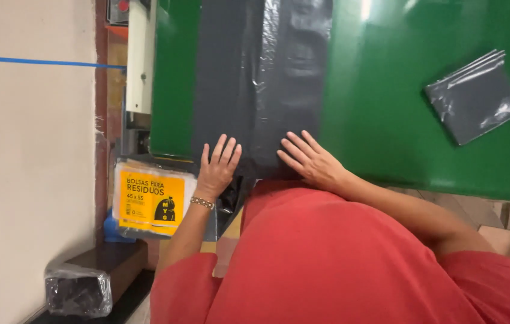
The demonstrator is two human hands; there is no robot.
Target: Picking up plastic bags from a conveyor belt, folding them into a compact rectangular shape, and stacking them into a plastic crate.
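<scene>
A long grey plastic bag strip (249, 78) lies flat down the green table (387, 108), running from the far edge to the near edge. My left hand (217, 165) rests palm down on its near left part, fingers spread, a bracelet on the wrist. On the strip's near right part lies my right hand (309, 159), also flat with fingers apart. Neither hand grips anything. My red top fills the bottom of the view and hides the table's near edge there.
A folded stack of grey bags (475, 96) lies on the table at the right. Below the table's left end sits a clear pack with a yellow label (150, 201). A wrapped black bundle (78, 291) rests on a dark shelf at lower left.
</scene>
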